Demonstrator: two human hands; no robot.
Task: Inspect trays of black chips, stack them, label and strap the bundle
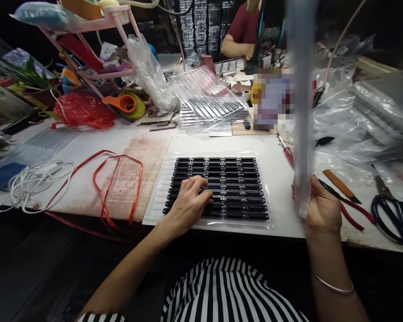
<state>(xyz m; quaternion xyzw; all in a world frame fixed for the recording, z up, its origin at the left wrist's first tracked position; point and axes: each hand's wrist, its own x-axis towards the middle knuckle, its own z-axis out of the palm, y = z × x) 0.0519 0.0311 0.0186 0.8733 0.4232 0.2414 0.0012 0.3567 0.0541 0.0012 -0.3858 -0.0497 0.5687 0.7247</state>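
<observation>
A clear plastic tray (157, 203) lies flat on the table in front of me, holding rows of slim black parts (238, 192). My left hand (190, 201) rests over the left-middle rows, its thumb and fingers pinched on one of the black parts. That part is mostly hidden behind the fingertips. On the right, my right hand (322, 208) grips a stack of clear plastic trays (304, 112) by its lower end. The stack stands upright, seen edge-on and blurred, beside the filled tray.
Pliers (352, 210) and large scissors (394, 214) lie at the right. Ribbed clear trays (211, 98) are piled behind the filled one. Red ribbon (139, 179) and a white cable (30, 181) lie left. A person (242, 36) sits across the table.
</observation>
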